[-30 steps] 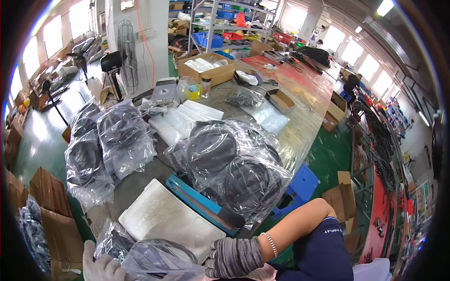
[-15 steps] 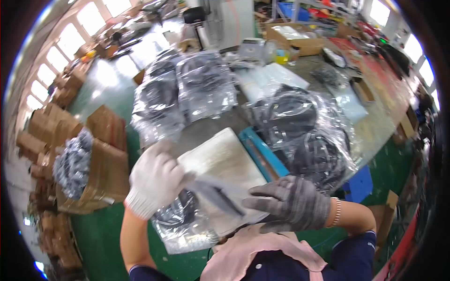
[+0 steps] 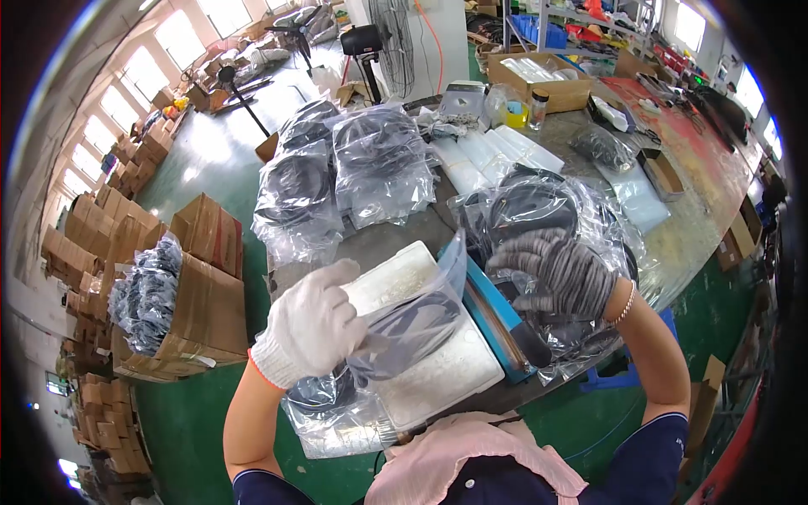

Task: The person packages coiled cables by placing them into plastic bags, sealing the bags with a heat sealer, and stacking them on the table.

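The left hand (image 3: pixel 305 324) wears a white knitted glove with an orange-red cuff edge; the right hand (image 3: pixel 562 273), a grey-and-black striped knitted glove, with a beaded bracelet (image 3: pixel 624 305) behind it. A navy short-sleeved shirt (image 3: pixel 505 486) with a pale button (image 3: pixel 470 484) shows under pink ruffled cloth (image 3: pixel 454 442).

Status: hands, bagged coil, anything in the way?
Left hand gripping bagged coil by its edge. Right hand open over other bags, contact unclear. Bagged coil over white board; blue device close alongside.

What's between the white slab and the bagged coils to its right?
The long blue device lies there, between the white slab and the bagged coils; the head view shows it.
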The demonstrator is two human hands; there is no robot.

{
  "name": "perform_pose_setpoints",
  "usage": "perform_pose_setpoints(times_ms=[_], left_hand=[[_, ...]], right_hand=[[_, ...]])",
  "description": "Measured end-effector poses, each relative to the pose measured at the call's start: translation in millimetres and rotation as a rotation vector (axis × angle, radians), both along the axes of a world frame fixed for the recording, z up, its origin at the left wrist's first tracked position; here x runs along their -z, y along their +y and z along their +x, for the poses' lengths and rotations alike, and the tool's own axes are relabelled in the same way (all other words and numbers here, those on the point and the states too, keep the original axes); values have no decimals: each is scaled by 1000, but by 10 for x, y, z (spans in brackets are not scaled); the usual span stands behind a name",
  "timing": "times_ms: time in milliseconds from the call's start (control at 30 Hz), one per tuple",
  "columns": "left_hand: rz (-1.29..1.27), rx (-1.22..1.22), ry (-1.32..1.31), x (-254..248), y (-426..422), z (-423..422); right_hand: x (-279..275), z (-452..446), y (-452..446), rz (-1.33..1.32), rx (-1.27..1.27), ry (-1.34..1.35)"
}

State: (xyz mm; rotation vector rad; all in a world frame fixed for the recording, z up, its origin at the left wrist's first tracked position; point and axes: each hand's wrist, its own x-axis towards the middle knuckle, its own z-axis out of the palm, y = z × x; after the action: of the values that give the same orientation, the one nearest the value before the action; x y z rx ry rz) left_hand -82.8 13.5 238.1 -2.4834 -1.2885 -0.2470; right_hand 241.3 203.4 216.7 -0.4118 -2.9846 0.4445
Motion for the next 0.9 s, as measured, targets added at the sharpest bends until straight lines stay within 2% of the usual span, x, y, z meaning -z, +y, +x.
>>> perform_pose_setpoints(times_ms=[67,200,433,733,900], left_hand=[[-35,-103,-37,86,-122,24],[-85,-47,-14,-135,-305,213],[-56,-8,49,-119,-527,229],[-12,-47,-39,-114,-730,158],[10,-113,-55,-58,-848,83]], right_hand=[[-39,-102,103,87,-48,70],[-91,-514,172,159,-279,42],[-108,-1119,124,195,-392,-76],[45,-1162,486,212,-509,-96],[115,-1297,517,444,-534,-151]])
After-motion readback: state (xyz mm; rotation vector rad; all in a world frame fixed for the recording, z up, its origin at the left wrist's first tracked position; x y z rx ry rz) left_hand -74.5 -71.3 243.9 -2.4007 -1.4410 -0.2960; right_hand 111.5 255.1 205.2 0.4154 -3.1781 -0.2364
